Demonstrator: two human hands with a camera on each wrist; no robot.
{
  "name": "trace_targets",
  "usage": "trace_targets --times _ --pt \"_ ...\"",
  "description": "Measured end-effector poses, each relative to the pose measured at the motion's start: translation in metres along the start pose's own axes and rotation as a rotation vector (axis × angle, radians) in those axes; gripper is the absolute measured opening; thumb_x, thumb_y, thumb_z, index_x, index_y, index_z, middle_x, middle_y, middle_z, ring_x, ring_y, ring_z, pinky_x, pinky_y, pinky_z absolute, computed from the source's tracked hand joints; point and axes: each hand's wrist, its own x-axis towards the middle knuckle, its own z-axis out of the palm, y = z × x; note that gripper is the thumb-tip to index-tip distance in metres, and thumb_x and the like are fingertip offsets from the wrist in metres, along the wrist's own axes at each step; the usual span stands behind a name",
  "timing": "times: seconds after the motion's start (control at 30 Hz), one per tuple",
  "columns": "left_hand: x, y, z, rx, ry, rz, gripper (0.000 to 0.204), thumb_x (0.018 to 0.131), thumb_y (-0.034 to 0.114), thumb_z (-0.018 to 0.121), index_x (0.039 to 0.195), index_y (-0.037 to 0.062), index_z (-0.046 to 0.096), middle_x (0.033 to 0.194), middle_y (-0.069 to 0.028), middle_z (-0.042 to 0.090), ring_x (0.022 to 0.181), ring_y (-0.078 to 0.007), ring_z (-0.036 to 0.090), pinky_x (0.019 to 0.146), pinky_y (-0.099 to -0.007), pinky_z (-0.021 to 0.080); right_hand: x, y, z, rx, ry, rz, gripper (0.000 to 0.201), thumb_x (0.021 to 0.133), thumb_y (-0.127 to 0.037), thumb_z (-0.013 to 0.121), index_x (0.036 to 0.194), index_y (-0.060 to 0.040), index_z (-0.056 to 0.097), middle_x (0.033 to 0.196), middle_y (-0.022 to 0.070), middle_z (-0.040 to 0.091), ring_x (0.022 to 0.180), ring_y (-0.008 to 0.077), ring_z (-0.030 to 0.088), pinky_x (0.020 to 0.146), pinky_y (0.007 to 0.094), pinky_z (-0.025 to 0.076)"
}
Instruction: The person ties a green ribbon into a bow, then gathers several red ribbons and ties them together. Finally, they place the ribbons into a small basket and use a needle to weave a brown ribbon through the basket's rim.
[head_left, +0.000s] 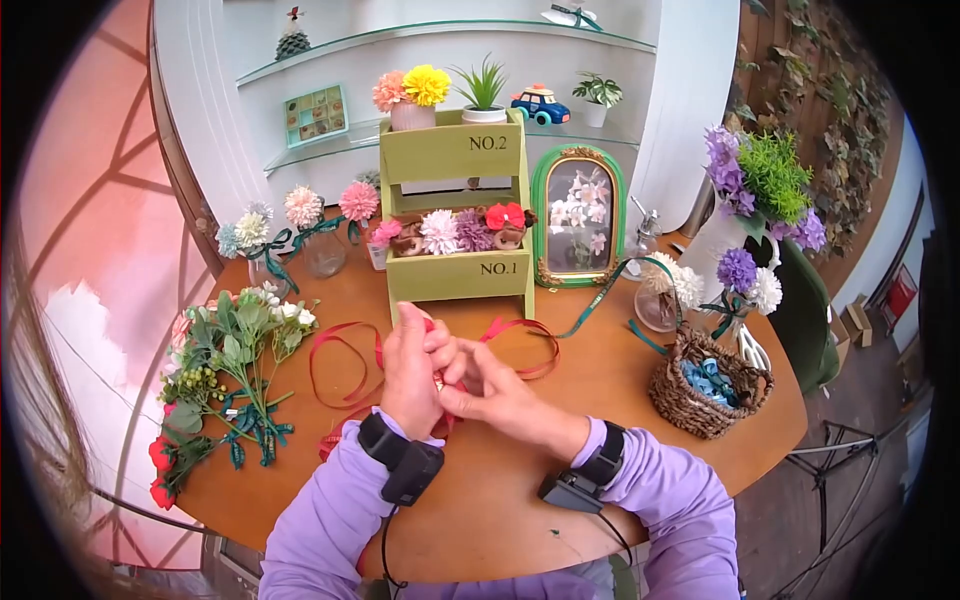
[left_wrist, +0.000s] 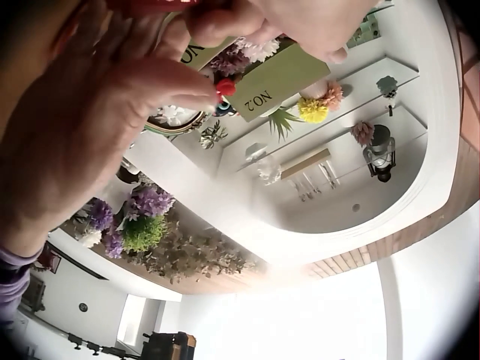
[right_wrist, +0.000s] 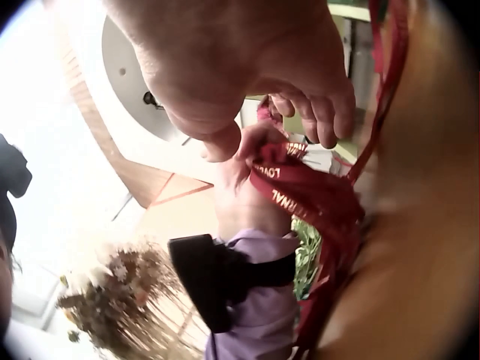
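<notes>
Both hands meet over the middle of the table in the head view. A red ribbon (right_wrist: 300,191) with gold lettering is bunched at the left palm, its folds hanging down in the right wrist view. My left hand (head_left: 406,378) is raised with its fingers curled over the ribbon. From the right, my right hand (head_left: 505,398) pinches at the same ribbon, thumb and fingers against the left hand. Much of the grip is hidden behind the fingers. More red ribbon (head_left: 328,442) lies in loops on the wooden table (head_left: 480,500) around the hands.
Artificial flower stems (head_left: 245,370) lie at the left. Behind stands a green two-tier box stand (head_left: 455,275), beside a green picture frame (head_left: 540,220). A woven basket (head_left: 690,405) with blue ribbon is at the right, near vases of flowers. Cables hang from both wrists.
</notes>
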Motion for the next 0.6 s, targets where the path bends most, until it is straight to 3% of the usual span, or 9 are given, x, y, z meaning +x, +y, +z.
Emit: trace_targets --times 0.03,0.1,0.17,0.23,0.37,0.43,0.5,0.57,0.6 --pt "-0.002 -0.002 0.001 0.056 -0.03 -0.018 0.044 0.101 0.052 0.041 0.082 0.0122 0.037 0.067 0.0031 0.034 0.049 -0.0049 0.025 0.04 -0.0225 0.025 -0.002 -0.002 0.0 0.0 0.004 0.003 0.039 0.095 -0.023 0.064 0.12 -0.0024 0.042 0.098 0.004 0.061 0.084 0.0193 0.063 0.074 0.0332 0.053" --pt "-0.003 -0.001 -0.002 0.073 -0.079 -0.033 0.044 0.101 0.051 0.042 0.082 0.0122 0.037 0.067 0.0032 0.034 0.049 -0.0044 0.025 0.039 -0.0221 0.022 -0.009 -0.013 -0.001 0.163 -0.126 0.397 0.038 0.094 -0.021 0.065 0.119 -0.0033 0.043 0.095 0.0038 0.061 0.078 0.0143 0.062 0.071 0.0285 0.051" --pt "-0.007 0.009 0.001 0.149 -0.101 0.004 0.041 0.102 0.048 0.043 0.083 0.0121 0.037 0.068 0.0039 0.033 0.049 -0.004 0.025 0.041 -0.0209 0.021 -0.008 -0.021 -0.001 0.225 -0.163 0.445 0.028 0.095 -0.019 0.063 0.114 -0.0046 0.048 0.088 0.0027 0.061 0.067 0.0102 0.057 0.061 0.0239 0.047" --pt "-0.002 0.01 0.0 0.186 -0.115 -0.036 0.04 0.102 0.047 0.043 0.082 0.0126 0.037 0.068 0.0044 0.031 0.049 -0.0036 0.023 0.041 -0.021 0.019 -0.007 -0.022 -0.005 0.177 -0.284 0.609 0.019 0.094 -0.018 0.065 0.088 -0.0043 0.053 0.073 0.0002 0.055 0.054 0.0086 0.05 0.049 0.0238 0.041" --pt "0.003 0.012 -0.006 0.316 -0.283 -0.139 0.032 0.104 0.035 0.045 0.084 0.0115 0.039 0.07 0.0047 0.031 0.052 -0.0034 0.022 0.043 -0.0207 0.019 -0.003 -0.037 -0.017 -0.042 -0.375 0.71 0.02 0.095 -0.017 0.062 0.081 -0.0062 0.053 0.067 -0.002 0.051 0.053 0.0064 0.045 0.047 0.0235 0.036" --pt "0.008 0.007 -0.016 0.337 -0.332 -0.165 0.027 0.104 0.031 0.047 0.087 0.0102 0.041 0.071 0.0043 0.032 0.053 -0.0036 0.024 0.044 -0.021 0.02 0.001 -0.045 -0.024 -0.273 -0.354 0.739 0.013 0.099 -0.021 0.057 0.095 -0.0088 0.059 0.07 -0.0052 0.047 0.056 0.0041 0.041 0.05 0.0215 0.033" --pt "0.01 0.002 -0.019 0.358 -0.382 -0.194 0.023 0.104 0.027 0.048 0.09 0.0089 0.042 0.073 0.0038 0.033 0.055 -0.0038 0.026 0.045 -0.0212 0.021 0.003 -0.044 -0.036 -0.33 -0.426 0.728 0.014 0.099 -0.021 0.056 0.094 -0.0082 0.058 0.069 -0.006 0.046 0.057 0.0039 0.04 0.05 0.0222 0.032" --pt "0.01 -0.001 -0.019 0.401 -0.439 -0.173 0.018 0.102 0.022 0.05 0.095 0.0072 0.044 0.076 0.0027 0.035 0.057 -0.0047 0.029 0.046 -0.0214 0.034 0.005 -0.056 -0.037 -0.476 -0.432 0.695 0.016 0.099 -0.021 0.056 0.093 -0.0066 0.057 0.069 -0.006 0.046 0.058 0.0049 0.041 0.051 0.0234 0.033" --pt "0.012 -0.003 -0.02 0.4 -0.439 -0.175 0.018 0.102 0.022 0.05 0.095 0.0072 0.044 0.076 0.0027 0.035 0.057 -0.0047 0.029 0.046 -0.0214 0.034 0.006 -0.057 -0.039 -0.476 -0.431 0.696 0.016 0.099 -0.021 0.056 0.093 -0.0066 0.057 0.069 -0.006 0.046 0.058 0.0049 0.041 0.051 0.0234 0.033"
